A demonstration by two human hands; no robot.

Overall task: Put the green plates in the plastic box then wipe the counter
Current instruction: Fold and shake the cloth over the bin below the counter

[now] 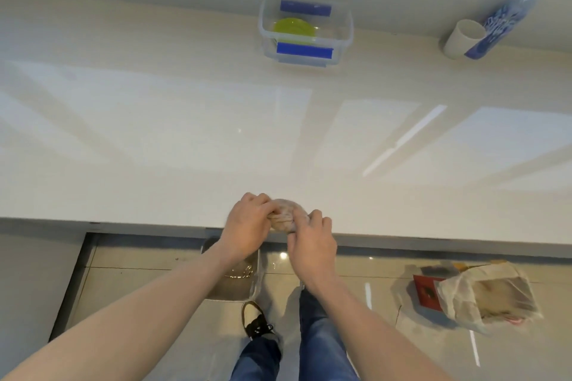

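I have both hands at the near edge of the bench, the left hand and right hand each with its grip closed on a wadded cloth, bunched tight between them and apparently being twisted, right over the bench lip. The plates lie in the box at the far side against the wall, so I judge that half of the job done and the wiping not yet begun. The main risk I see is water: if the cloth is wet, wringing it here sends drips onto the bench edge and down past it, and only part of that would land in the clear tub on the floor below my left wrist; the rest wets the tiles by my shoe, where I could slip. A cloth left too wet would streak this glossy top, and one kept balled up would cover little surface per pass. Sweeping far and right, I could knock the cup or the bottle leaning there, which looks easy to topple. A careless push could also shove the box. The bag on the floor sits well clear of my feet.
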